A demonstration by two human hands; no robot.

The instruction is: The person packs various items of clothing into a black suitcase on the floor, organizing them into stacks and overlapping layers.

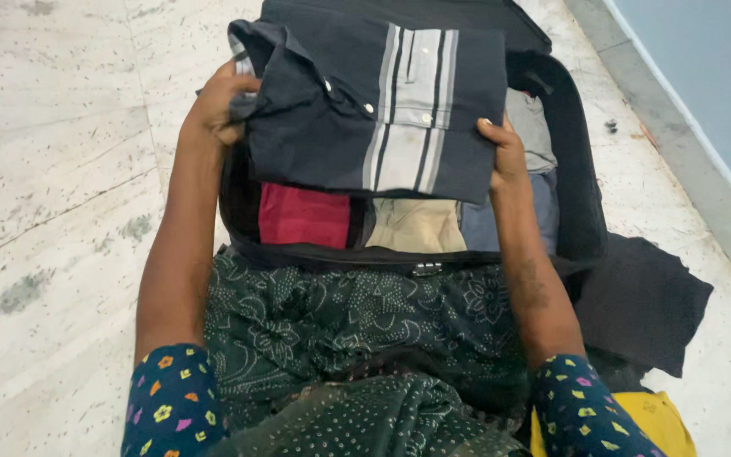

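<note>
A folded dark navy shirt (357,118) with grey and white stripes and small buttons is held flat over an open black suitcase (581,195). My left hand (217,106) grips its left edge near the collar. My right hand (505,152) holds its right lower corner, thumb on top. Inside the suitcase, under the shirt, lie a folded red garment (302,216), a beige garment (416,224) and blue and grey clothes (539,169) on the right.
The suitcase rests on a speckled pale stone floor (52,186). A dark cloth (645,300) lies by its right side, with a yellow item (662,423) below it. A grey skirting and blue wall (712,76) run along the right. My patterned green clothing (357,338) fills the foreground.
</note>
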